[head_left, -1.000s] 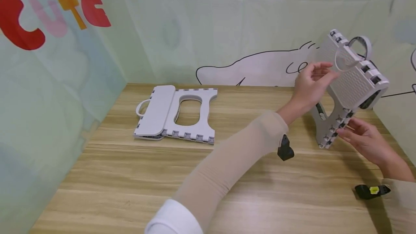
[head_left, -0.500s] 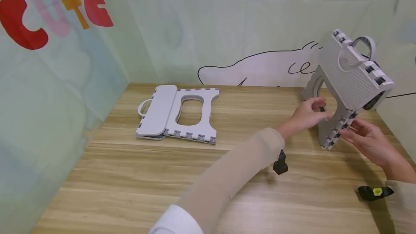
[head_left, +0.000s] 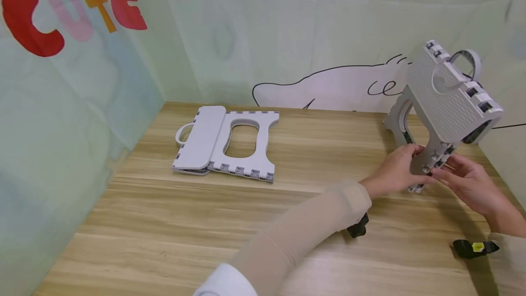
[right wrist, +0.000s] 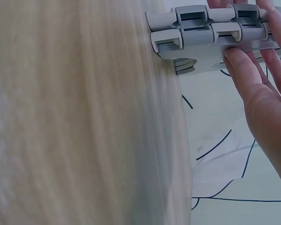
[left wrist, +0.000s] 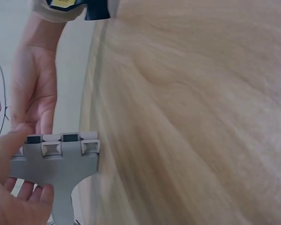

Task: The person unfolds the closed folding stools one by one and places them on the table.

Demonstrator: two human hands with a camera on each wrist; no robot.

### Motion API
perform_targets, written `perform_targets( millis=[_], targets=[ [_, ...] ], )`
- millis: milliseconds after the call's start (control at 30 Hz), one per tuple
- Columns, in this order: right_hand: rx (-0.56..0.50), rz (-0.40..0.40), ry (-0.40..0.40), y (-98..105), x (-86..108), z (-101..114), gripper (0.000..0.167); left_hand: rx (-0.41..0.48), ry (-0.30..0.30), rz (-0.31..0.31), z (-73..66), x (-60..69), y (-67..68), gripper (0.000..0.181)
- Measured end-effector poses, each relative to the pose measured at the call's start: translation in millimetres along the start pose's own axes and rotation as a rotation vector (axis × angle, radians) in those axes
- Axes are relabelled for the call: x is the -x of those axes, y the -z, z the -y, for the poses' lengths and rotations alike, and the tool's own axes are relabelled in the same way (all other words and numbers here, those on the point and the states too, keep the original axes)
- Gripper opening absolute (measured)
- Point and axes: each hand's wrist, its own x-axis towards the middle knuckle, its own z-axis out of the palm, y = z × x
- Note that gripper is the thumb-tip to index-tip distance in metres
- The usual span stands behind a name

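A grey folding step stool [head_left: 445, 97] stands at the table's right back, its ribbed seat tilted and its loop handle uppermost. My left hand [head_left: 390, 172] grips the near leg panel low down. In the left wrist view, the left hand's thumb [left wrist: 11, 140] lies at the hinged edge, with its fingertips showing through the panel's opening. From the other side my right hand [head_left: 472, 188] holds the same hinged edge, thumb and fingers on either side of it. In the right wrist view the right hand [right wrist: 267, 108] partly covers the stool's hinges [right wrist: 192, 33].
A second folding stool [head_left: 201, 140], lighter grey, lies collapsed on the wood-grain table [head_left: 164, 236] at the left back. Fabric backdrops [head_left: 308, 26] with printed letters and line drawings rise behind the table and along its left and right sides.
My left hand has come down from beside the seat, past the leg opening, and taken hold of the near leg panel. The right hand stays at the hinged edge.
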Motion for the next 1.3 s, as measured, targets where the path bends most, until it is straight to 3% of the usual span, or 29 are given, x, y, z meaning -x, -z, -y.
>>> perform_targets(
  millis=[167, 567, 1300],
  targets=[
    [-0.008, 0.012, 0.009, -0.3, -0.8, 0.3, 0.061, -0.073, -0.006, -0.034, -0.1, 3.6, -1.5, 0.056],
    [-0.004, -0.01, 0.025, -0.5, -2.5, -1.2, 0.059, -0.125, -0.007, -0.069, -3.4, 4.0, -2.2, 0.05],
    [0.026, -0.001, 0.014, -0.8, 0.8, -2.2, 0.061, -0.206, 0.037, -0.018, -3.9, 2.5, 0.0, 0.048]
  ],
)
